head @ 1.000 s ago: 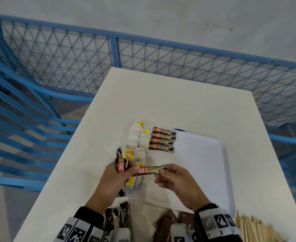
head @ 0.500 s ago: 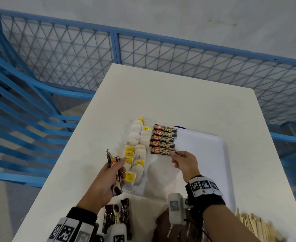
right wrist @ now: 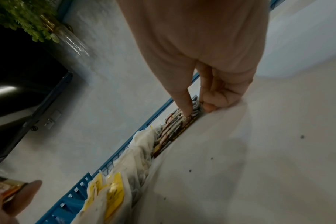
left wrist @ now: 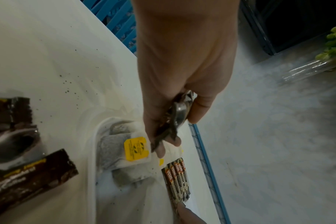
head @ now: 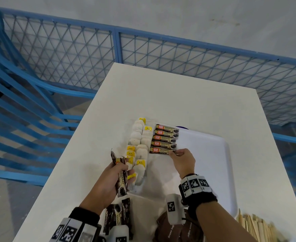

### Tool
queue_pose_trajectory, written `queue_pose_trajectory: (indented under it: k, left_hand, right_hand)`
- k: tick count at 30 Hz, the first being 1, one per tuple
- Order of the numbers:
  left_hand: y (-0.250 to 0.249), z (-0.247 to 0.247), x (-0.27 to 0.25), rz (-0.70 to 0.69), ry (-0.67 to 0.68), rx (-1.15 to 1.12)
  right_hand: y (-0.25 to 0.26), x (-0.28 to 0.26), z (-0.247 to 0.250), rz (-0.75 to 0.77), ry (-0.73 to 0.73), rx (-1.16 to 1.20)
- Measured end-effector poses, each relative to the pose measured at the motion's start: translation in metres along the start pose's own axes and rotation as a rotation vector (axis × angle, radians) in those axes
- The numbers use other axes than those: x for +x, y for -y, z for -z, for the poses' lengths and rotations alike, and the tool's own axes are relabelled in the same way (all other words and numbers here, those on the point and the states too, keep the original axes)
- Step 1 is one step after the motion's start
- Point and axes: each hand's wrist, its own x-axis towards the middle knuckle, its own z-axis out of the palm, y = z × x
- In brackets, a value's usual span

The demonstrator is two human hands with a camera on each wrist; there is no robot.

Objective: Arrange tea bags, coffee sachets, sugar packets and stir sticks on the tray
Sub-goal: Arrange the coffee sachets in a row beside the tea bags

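A white tray (head: pixel 213 154) lies on the table. Two columns of yellow-tagged tea bags (head: pixel 138 145) run along its left side. Beside them lies a row of several coffee sachets (head: pixel 166 137). My right hand (head: pixel 174 152) pinches the right end of the nearest sachet (head: pixel 162 150), which lies flat in the row; the right wrist view shows that hand (right wrist: pixel 197 110) with one fingertip down on the sachet row (right wrist: pixel 175 125). My left hand (head: pixel 126 169) grips a small bundle of coffee sachets (head: pixel 122 179) upright over the tray's left edge, and it (left wrist: pixel 175 121) hovers above a tea bag (left wrist: pixel 125 151).
More coffee sachets (head: pixel 117 217) and brown sugar packets (head: pixel 169 229) lie on the table (head: pixel 161 93) at the near edge. Wooden stir sticks (head: pixel 258 227) are piled at the near right. Blue mesh railing (head: pixel 115 49) surrounds the table. The tray's right half is bare.
My right hand took one sachet from my left hand and carried it forward to the near end of the row. My left hand dropped back to the left with its bundle.
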Motion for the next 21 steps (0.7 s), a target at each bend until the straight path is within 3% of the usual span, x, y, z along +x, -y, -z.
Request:
queue_pose_trajectory:
  k: [7,11,16,19,21]
  left_hand:
    - [-0.004,-0.005,0.000,-0.036,0.055,0.054]
    - [-0.003,-0.005,0.001,-0.068,0.063,0.030]
    - [-0.002,-0.009,-0.001,-0.105,0.111,0.010]
    - [-0.001,-0.011,0.000,-0.127,0.133,-0.014]
    - [0.000,-0.011,0.001,-0.127,0.145,-0.022]
  right_hand:
    - [-0.002,-0.002,-0.002,0.012,-0.007,0.027]
    - [0.007,-0.017,0.001,0.121,0.045,0.033]
    - [0.022,-0.064,0.005,0.276,0.395,0.016]
    - [0.022,-0.085,0.004,0.254,0.635,0.029]
    - [0.018,-0.089,0.002,0.206,0.689,0.110]
